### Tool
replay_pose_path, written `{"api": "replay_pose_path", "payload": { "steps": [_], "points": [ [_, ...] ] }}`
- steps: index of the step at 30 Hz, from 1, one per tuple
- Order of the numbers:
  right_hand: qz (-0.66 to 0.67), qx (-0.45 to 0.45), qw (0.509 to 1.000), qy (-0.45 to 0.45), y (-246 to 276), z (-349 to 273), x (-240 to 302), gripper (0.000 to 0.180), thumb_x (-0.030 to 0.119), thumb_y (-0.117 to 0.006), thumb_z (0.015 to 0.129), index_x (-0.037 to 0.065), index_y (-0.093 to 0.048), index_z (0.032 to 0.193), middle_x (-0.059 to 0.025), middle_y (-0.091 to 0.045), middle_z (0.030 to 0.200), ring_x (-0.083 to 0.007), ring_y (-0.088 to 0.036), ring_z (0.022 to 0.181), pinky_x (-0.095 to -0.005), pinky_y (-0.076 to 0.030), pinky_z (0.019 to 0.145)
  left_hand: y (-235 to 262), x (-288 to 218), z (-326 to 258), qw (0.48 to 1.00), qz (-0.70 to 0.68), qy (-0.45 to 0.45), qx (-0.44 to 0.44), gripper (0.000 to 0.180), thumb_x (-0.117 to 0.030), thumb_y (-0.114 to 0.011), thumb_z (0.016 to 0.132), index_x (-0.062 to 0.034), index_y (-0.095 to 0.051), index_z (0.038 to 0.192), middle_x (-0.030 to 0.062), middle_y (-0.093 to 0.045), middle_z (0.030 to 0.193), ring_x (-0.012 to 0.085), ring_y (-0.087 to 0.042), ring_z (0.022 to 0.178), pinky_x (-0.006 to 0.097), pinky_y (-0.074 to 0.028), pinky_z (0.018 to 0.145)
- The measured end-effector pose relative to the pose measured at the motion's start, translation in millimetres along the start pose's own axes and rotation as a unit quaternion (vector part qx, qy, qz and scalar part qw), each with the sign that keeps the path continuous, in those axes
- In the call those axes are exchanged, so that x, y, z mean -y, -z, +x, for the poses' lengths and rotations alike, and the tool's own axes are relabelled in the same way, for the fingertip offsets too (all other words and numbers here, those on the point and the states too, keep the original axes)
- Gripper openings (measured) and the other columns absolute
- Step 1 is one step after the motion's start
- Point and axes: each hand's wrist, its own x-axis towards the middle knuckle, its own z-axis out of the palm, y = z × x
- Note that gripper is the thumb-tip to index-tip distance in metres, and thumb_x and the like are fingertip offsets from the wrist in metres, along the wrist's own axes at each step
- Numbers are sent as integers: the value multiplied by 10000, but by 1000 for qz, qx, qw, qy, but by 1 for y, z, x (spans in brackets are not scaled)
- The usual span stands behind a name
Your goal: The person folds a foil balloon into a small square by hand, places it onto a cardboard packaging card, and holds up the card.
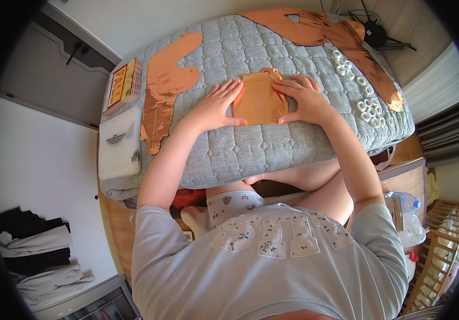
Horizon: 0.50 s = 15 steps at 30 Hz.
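A folded piece of shiny copper-coloured foil (pixel 262 101), looking like a flat foil balloon, lies on the grey quilted mattress (pixel 250 146) in front of me. Its outline is roughly rectangular, with crumpled layers showing at the top edge. My left hand (pixel 220 106) rests along its left side, fingers stretched out and thumb at the lower left corner. On the opposite side, my right hand (pixel 308 101) has its fingers spread over the upper right edge, its thumb by the lower right corner. Neither hand is wrapped round the foil.
A flat copper foil balloon (pixel 168 80) lies left; more copper foil (pixel 304 29) stretches across the far right. White rings (pixel 369 109) are scattered at the right. Along the left edge sit a boxed pack (pixel 122 85) and a white plastic packet (pixel 120 149). A black device (pixel 376 34) stands behind.
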Motion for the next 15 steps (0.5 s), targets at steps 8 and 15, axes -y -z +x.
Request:
{"api": "replay_pose_path", "payload": {
  "steps": [8,15],
  "points": [
    [15,15,1000,-18,4,0,2,1026,605,-896,578,240,-573,1481,26,-536,1537,-317,-386,1463,-513,-189,1241,18,-2,2,993,78,37,80,1371,-822,-756,601,-149,-200,1657,140,-139,1727,345,-61,1600,557,-71,1286],
    [16,18,1000,-20,4,0,2,1034,577,-907,572,238,-567,1487,22,-528,1545,-310,-391,1460,-496,-202,1232,22,-9,7,986,121,76,88,1463,-875,-754,494,-171,-214,1657,116,-118,1735,341,-34,1604,613,-22,1269]
  ]
}}
